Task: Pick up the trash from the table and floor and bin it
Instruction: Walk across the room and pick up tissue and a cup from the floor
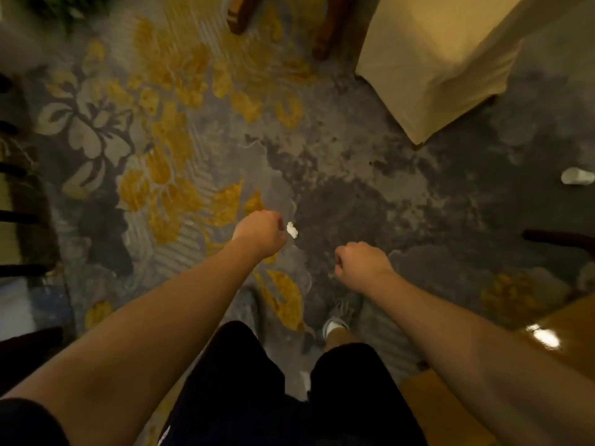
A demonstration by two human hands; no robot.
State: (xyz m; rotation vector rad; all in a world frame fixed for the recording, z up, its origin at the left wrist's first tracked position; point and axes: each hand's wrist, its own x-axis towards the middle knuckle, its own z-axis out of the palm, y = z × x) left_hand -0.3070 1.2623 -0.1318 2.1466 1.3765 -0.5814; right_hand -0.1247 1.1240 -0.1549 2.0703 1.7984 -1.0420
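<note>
Left hand [261, 232] curled closed, pinching a small white scrap [292, 229] that sticks out at its fingertips, held above the carpet [338, 188]. Right hand [362, 267] balled into a loose fist beside it, hands apart; cannot tell whether it holds anything. White cup [578, 177] lies on its side on the carpet at far right (well apart from both hands). Cloth-covered chair [431, 69] upper right.

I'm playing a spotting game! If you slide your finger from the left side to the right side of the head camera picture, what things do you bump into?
Left hand → small white scrap at its fingertips → right hand → cloth-covered chair → white paper cup lying on the carpet.
</note>
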